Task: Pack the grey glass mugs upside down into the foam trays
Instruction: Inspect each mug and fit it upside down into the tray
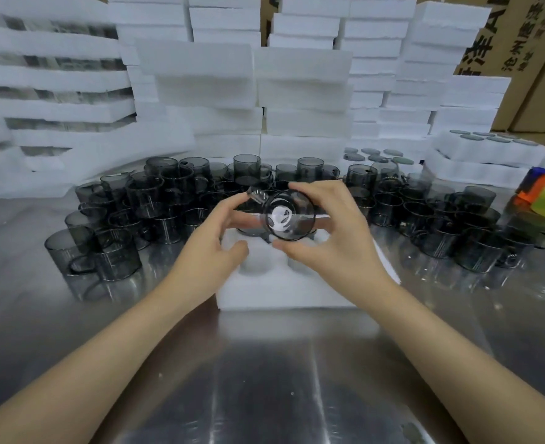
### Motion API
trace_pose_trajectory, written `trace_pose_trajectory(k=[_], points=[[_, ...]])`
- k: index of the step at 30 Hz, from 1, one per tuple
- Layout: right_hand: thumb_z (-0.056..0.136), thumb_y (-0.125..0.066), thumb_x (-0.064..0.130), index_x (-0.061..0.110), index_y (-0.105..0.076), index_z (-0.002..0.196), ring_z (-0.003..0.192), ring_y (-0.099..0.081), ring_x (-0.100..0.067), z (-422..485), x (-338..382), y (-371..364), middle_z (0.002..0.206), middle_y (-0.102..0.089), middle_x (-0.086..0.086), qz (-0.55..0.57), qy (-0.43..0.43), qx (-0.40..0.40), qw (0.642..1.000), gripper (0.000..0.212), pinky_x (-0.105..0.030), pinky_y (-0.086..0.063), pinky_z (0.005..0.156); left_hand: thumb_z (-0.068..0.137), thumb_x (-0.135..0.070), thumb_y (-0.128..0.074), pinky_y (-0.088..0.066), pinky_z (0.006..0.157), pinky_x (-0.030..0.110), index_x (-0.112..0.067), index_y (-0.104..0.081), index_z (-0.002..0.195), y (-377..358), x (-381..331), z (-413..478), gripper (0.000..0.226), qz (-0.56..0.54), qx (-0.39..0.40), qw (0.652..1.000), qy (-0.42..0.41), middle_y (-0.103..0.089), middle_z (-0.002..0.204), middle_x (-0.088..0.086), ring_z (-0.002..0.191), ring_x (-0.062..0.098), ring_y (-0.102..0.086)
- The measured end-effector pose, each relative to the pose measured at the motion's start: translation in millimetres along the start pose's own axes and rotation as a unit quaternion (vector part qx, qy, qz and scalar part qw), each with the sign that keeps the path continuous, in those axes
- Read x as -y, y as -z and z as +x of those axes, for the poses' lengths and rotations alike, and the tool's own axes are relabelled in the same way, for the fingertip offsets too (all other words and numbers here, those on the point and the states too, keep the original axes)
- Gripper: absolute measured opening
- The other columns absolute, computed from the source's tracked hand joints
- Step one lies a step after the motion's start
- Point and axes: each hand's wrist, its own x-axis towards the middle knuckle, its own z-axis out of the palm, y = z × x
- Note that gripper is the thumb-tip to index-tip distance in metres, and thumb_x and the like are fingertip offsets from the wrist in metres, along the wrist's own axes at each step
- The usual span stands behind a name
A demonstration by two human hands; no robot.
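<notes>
Mid-placement, the right hand (332, 238) has its grip around a grey glass mug (288, 216) lying sideways just above the far pockets of the foam tray (280, 293), while the left hand (210, 245) curves toward the handle, its grip impossible to tell; next the mug probably needs turning mouth-down and lowering into an empty pocket.

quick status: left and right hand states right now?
Left hand: fingers curled beside the grey glass mug; grip on it cannot be told.
Right hand: closed round that mug, holding it.
</notes>
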Motion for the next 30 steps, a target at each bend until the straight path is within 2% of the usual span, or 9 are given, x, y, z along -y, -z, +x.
trace_pose_trajectory(k=[2,5,10,15,18,21,23,27,30], points=[[0.064,-0.088,0.009,0.014,-0.059,0.126,0.105,-0.051,-0.008,-2,1,-3,0.113,-0.048,-0.002,-0.01,0.006,0.029,1.0,0.069,-0.018,-0.047,0.083,0.084,0.004,-0.06,-0.039,0.096,0.012,-0.041,-0.039,0.138,0,-2,-1,0.073,0.025,0.007,0.999,-0.021,-0.063,0.112,-0.024,0.114,-0.005,-0.055],[0.064,-0.087,0.007,0.016,-0.059,0.126,0.102,-0.048,-0.003,-4,1,-4,0.112,-0.046,-0.001,-0.025,0.024,0.057,0.998,0.068,-0.012,-0.041,0.083,0.083,0.001,-0.065,-0.037,0.102,0.014,-0.044,-0.036,0.14,1,-7,-1,0.078,0.057,0.001,0.997,-0.059,-0.056,0.119,-0.032,0.119,-0.003,-0.052],[0.069,-0.083,0.006,0.02,-0.054,0.131,0.111,-0.048,-0.002,-3,-1,-2,0.117,-0.047,0.004,-0.001,0.02,0.066,0.998,0.07,-0.014,-0.043,0.089,0.083,0.007,-0.065,-0.044,0.099,0.019,-0.034,-0.048,0.131,-2,-15,-3,0.065,0.082,-0.041,0.986,-0.14,-0.054,0.124,-0.014,0.112,0.004,-0.057],[0.083,-0.073,0.013,0.029,-0.04,0.14,0.119,-0.054,-0.007,-1,-2,-2,0.129,-0.054,0.005,0.079,-0.061,0.046,0.994,0.068,-0.026,-0.049,0.097,0.078,-0.012,-0.079,-0.045,0.073,0.011,-0.026,-0.053,0.093,-5,-18,-6,0.033,0.065,-0.11,0.986,-0.103,-0.06,0.092,-0.005,0.079,0.002,-0.06],[0.086,-0.071,0.014,0.026,-0.048,0.135,0.114,-0.058,-0.008,-2,-3,-3,0.125,-0.056,0.004,0.08,-0.064,0.033,0.994,0.056,-0.026,-0.052,0.093,0.077,-0.016,-0.08,-0.037,0.058,0.013,-0.015,-0.051,0.077,-7,-19,-9,0.029,0.131,-0.133,0.974,-0.125,-0.05,0.066,-0.001,0.061,0.011,-0.047],[0.086,-0.07,0.008,0.019,-0.057,0.127,0.113,-0.057,-0.001,-2,-2,-2,0.124,-0.059,0.004,0.09,-0.056,0.064,0.992,0.044,-0.021,-0.053,0.088,0.08,-0.018,-0.079,-0.036,0.053,0.02,-0.01,-0.054,0.072,-8,-20,-9,0.027,0.16,-0.122,0.966,-0.162,-0.048,0.06,0.001,0.058,0.017,-0.045],[0.086,-0.069,0.003,0.014,-0.064,0.118,0.115,-0.056,-0.004,-2,-3,-1,0.128,-0.056,0.0,0.076,-0.038,0.069,0.994,0.035,-0.022,-0.053,0.087,0.083,-0.027,-0.074,-0.037,0.053,0.019,-0.013,-0.055,0.073,-7,-18,-8,0.026,0.124,-0.136,0.972,-0.147,-0.05,0.059,0.001,0.055,0.013,-0.048],[0.086,-0.07,0.008,0.022,-0.065,0.11,0.121,-0.052,-0.009,1,-3,3,0.131,-0.051,0.002,0.054,-0.027,0.062,0.996,0.029,-0.028,-0.05,0.086,0.092,-0.033,-0.061,-0.046,0.062,0.018,-0.02,-0.055,0.079,-2,-17,-2,0.02,-0.076,-0.157,0.983,-0.059,-0.061,0.064,0.0,0.058,0.008,-0.061],[0.086,-0.068,0.014,0.022,-0.066,0.105,0.12,-0.052,-0.014,0,-2,2,0.125,-0.053,0.002,0.078,-0.021,0.096,0.992,0.02,-0.032,-0.05,0.091,0.093,-0.032,-0.053,-0.048,0.068,0.016,-0.016,-0.059,0.085,0,-14,1,0.019,-0.104,-0.131,0.985,-0.031,-0.064,0.077,-0.003,0.069,0.007,-0.062]])
